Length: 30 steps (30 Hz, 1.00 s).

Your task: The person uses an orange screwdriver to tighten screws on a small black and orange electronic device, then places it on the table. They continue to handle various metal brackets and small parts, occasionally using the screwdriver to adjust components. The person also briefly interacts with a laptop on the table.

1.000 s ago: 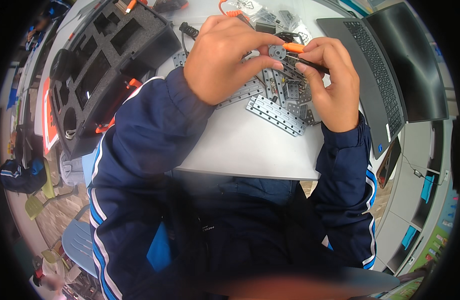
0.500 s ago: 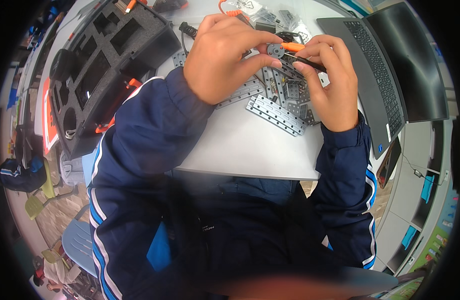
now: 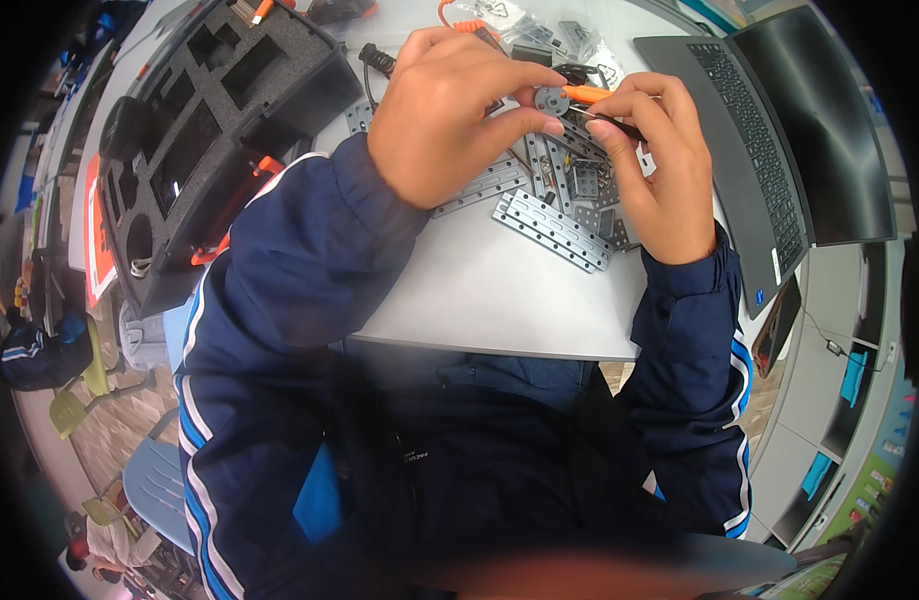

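Grey disc-shaped part point(image 3: 552, 101) is clamped between thumb and index finger of the left hand point(image 3: 439, 115). The right hand point(image 3: 669, 165) is closed on a slim black-handled tool point(image 3: 627, 131), its thin shaft directed at the part; contact cannot be determined. Perforated metal bars point(image 3: 551, 232) lie on the counter point(image 3: 489, 300) between the hands, toward the person. A foam-lined case point(image 3: 294, 95) stands left of the left hand, a laptop point(image 3: 746, 130) right of the right hand.

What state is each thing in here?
Left hand: closed on the grey round part.
Right hand: closed on the black-handled tool.
Grey round part: pinched, off the table.
Black-handled tool: held, pointing toward that part.
Laptop: open, screen dark.
Foam-lined case: open.
Nearest perforated metal bar: lying on the table.
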Each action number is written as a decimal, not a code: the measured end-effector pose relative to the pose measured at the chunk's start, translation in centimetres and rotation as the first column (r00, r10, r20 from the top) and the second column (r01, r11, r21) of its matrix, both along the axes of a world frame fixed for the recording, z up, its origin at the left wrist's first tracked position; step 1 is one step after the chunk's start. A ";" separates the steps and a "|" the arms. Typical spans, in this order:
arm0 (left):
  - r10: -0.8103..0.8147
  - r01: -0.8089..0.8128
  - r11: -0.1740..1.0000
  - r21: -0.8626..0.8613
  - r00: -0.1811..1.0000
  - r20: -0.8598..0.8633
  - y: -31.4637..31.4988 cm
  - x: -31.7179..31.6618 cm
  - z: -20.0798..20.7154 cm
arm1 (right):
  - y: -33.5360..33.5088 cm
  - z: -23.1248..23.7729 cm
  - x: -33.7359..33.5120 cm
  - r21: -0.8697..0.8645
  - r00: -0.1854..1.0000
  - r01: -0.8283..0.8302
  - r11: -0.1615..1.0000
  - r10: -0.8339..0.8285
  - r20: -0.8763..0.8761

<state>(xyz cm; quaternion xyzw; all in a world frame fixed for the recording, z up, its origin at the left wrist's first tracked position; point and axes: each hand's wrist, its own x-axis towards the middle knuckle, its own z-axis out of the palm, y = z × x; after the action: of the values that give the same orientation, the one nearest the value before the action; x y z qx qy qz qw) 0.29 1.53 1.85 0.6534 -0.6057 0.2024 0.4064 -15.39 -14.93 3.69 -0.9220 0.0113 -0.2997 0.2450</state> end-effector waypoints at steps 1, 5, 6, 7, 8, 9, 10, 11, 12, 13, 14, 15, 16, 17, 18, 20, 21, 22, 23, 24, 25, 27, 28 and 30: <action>-0.003 0.003 1.000 0.003 1.000 -0.006 0.0 0.0 0.0 | 0.1 0.0 0.0 0.021 1.000 0.000 1.000 0.000 -0.002; -0.012 0.012 1.000 -0.002 1.000 -0.011 0.0 -0.1 0.2 | 0.4 0.4 -0.1 0.061 1.000 0.025 0.998 -0.024 -0.013; -0.016 0.016 1.000 -0.006 1.000 -0.007 0.0 -0.1 0.2 | 0.3 0.5 -0.1 0.071 0.999 0.036 0.997 -0.034 -0.020; -0.013 0.013 1.000 -0.002 1.000 -0.012 0.0 -0.1 0.2 | 0.3 0.5 -0.1 0.044 0.999 0.032 0.999 -0.031 -0.023; -0.012 0.012 1.000 -0.003 1.000 -0.012 0.0 -0.1 0.2 | 0.3 0.5 -0.1 0.038 0.999 0.023 0.999 -0.022 -0.023; -0.011 0.011 1.000 -0.005 1.000 -0.008 0.0 -0.1 0.2 | 0.2 0.4 -0.1 0.033 1.000 0.009 0.999 -0.008 -0.017; -0.009 0.009 1.000 -0.001 1.000 -0.010 0.0 0.0 0.2 | 0.2 0.3 0.1 0.021 1.000 -0.006 1.000 0.006 -0.007; -0.007 0.007 1.000 0.000 1.000 -0.008 0.0 0.0 0.2 | 0.1 0.1 0.3 0.010 1.000 -0.025 1.000 0.025 0.008; -0.006 0.006 1.000 -0.001 1.000 -0.003 0.0 0.0 0.1 | 0.0 0.0 0.4 0.000 0.999 -0.034 0.999 0.034 0.019; -0.003 0.003 1.000 0.002 1.000 -0.005 0.0 0.0 0.1 | 0.0 0.0 0.4 -0.008 0.999 -0.043 0.999 0.043 0.026; -0.001 0.001 1.000 0.002 1.000 -0.003 0.0 0.0 0.1 | -0.1 0.0 0.4 -0.015 0.999 -0.041 0.999 0.041 0.028; -0.001 0.001 1.000 -0.002 1.000 0.004 0.0 0.0 0.1 | -0.1 0.0 0.4 -0.022 0.999 -0.039 0.999 0.040 0.030; -0.004 0.004 1.000 0.001 1.000 -0.002 0.0 0.0 0.2 | -0.1 0.0 0.3 -0.020 0.999 -0.025 0.999 0.026 0.027; -0.009 0.009 1.000 -0.001 1.000 -0.002 0.0 0.0 0.2 | 0.0 0.1 0.1 -0.018 1.000 -0.011 1.000 0.012 0.024; -0.016 0.016 1.000 -0.006 1.000 0.005 0.0 0.0 0.2 | 0.1 0.3 0.0 -0.016 1.000 0.002 1.000 -0.002 0.021; -0.033 0.033 0.999 -0.002 0.999 -0.004 0.0 -0.1 0.3 | 0.2 0.5 0.0 0.005 0.997 -0.010 1.000 0.010 0.071; -0.040 0.040 0.999 -0.003 0.999 0.000 0.1 -0.1 0.3 | 0.2 0.6 0.0 0.021 0.997 -0.002 1.000 0.001 0.080; -0.042 0.042 0.999 -0.001 0.999 -0.008 0.1 -0.2 0.3 | 0.3 0.7 -0.1 0.034 0.999 0.005 0.999 -0.007 0.052; -0.043 0.043 0.999 -0.001 0.999 -0.011 0.0 -0.2 0.2 | 0.4 0.8 -0.3 0.053 1.000 0.026 0.998 -0.027 0.007; -0.042 0.042 0.999 -0.002 0.999 -0.005 0.0 -0.2 0.2 | 0.5 0.9 -0.4 0.079 0.998 0.050 0.996 -0.047 -0.035; -0.034 0.034 0.999 -0.005 0.999 -0.011 0.0 -0.2 0.2 | 0.5 0.9 -0.3 0.075 0.999 0.027 0.997 -0.025 -0.026; -0.018 0.018 1.000 -0.019 1.000 0.000 0.0 0.0 0.1 | 0.5 0.8 -0.2 0.088 1.000 -0.025 0.996 0.025 -0.003; -0.020 0.019 1.000 -0.010 1.000 -0.014 -0.1 0.1 0.0 | 0.4 0.7 0.0 0.058 1.000 -0.025 0.998 0.025 0.011; -0.023 0.023 1.000 -0.002 0.999 -0.029 -0.1 0.1 0.0 | 0.2 0.5 0.3 0.007 0.999 -0.040 0.999 0.039 0.038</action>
<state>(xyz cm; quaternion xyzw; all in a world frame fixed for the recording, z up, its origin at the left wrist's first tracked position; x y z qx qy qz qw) 0.42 1.46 1.81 0.6491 -0.6070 0.1888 0.4177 -15.07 -14.74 4.18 -0.9153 -0.0104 -0.3121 0.2545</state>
